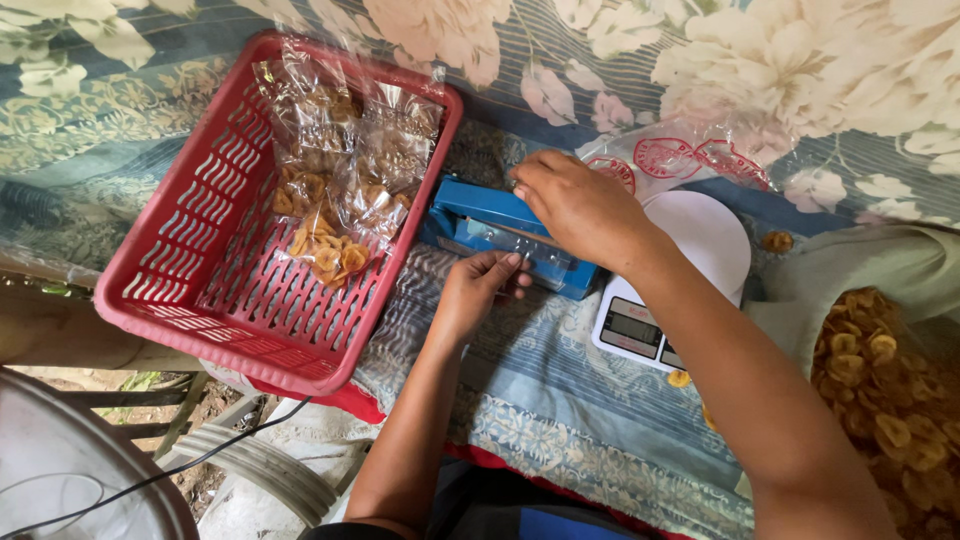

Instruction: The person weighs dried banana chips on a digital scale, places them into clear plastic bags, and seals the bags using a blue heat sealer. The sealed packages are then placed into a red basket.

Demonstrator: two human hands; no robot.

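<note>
A head-worn camera looks down on a tabletop (560, 400) draped in blue floral cloth. At centre lies a blue heat sealer (500, 235), its long axis running from about ten o'clock down to four o'clock, the hinged end towards the red basket and the free end towards the scale. The right hand (580, 205) rests palm-down on the sealer's arm, fingers curled over its top edge; this grip looks closed on the arm, pressing. The left hand (475, 290) comes up from six o'clock, its fingertips pinched together at the sealer's near edge; whether a bag lies between them cannot be made out. At nine o'clock a red plastic basket (200, 290) holds clear sealed packets of golden chips (335, 190). At three o'clock sits a white kitchen scale (675, 285), partly hidden by the right forearm, with a clear printed bag (680, 160) behind it at one o'clock. At four o'clock an open sack brims with loose chips (885, 380). The left fingertips sit very near the sealing bar, so a burn or pinch seems possible. Uneven pressure from the hand on top could probably leave a crooked or weak seam.
</note>
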